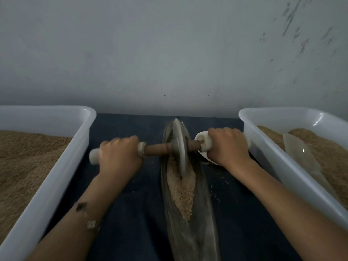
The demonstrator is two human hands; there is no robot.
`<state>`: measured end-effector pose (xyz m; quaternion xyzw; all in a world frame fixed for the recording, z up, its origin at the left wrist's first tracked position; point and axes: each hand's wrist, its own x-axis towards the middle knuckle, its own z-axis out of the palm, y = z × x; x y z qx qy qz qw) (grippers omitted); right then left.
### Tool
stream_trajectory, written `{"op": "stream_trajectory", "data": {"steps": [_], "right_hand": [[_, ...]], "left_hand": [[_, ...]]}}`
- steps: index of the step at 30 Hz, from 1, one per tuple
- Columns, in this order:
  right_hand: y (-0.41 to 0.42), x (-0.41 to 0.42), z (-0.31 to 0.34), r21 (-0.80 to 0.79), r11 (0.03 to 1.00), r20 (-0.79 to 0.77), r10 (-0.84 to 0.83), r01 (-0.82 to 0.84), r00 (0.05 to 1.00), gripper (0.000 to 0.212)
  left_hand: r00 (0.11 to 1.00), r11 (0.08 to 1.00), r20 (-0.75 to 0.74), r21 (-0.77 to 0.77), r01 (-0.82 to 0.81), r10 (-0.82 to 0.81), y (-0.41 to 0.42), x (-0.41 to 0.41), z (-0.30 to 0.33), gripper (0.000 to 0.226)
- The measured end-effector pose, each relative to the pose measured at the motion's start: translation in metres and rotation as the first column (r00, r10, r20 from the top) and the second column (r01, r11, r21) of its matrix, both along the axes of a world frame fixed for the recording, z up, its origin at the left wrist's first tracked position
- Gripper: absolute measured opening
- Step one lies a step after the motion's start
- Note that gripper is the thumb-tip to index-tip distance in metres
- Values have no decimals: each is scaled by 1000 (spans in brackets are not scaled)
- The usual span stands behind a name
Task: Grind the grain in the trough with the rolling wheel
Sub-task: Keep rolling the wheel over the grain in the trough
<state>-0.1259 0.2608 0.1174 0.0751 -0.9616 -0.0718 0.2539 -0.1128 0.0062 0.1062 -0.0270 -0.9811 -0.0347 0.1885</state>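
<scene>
A long, boat-shaped metal trough (204,213) lies lengthwise on the dark blue cloth, running away from me. Pale crushed grain (183,193) fills its middle. The grey metal rolling wheel (179,147) stands upright in the far half of the trough, its lower edge sunk in the grain. A brown wooden axle (156,149) runs through the wheel, with a white grip at each end. My left hand (119,157) is closed around the left grip, and my right hand (228,146) around the right one.
A white plastic tub (62,178) of brown grain sits on the left. Another white tub (282,162) with grain and a clear scoop (299,153) sits on the right. A white dish (200,135) peeks out behind my right hand. Loose grains dot the cloth. A grey wall is close behind.
</scene>
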Motion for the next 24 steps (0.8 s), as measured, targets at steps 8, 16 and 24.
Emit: {"op": "stream_trajectory", "data": {"steps": [8,16,24], "right_hand": [[-6,11,-7,-56,998,-195,20,-32,981,29],[13,112,-15,-111,990,-53,82,-88,995,42],[13,107,-8,-103,987,-11,121,-121,993,48]], "left_hand": [[996,1000,-85,12,21,-20,-4,-4,-13,26],[957,963,-136,-127,238,-255,-7,95,8,47],[966,967,-83,-94,237,-245,-9,87,4,54]]}}
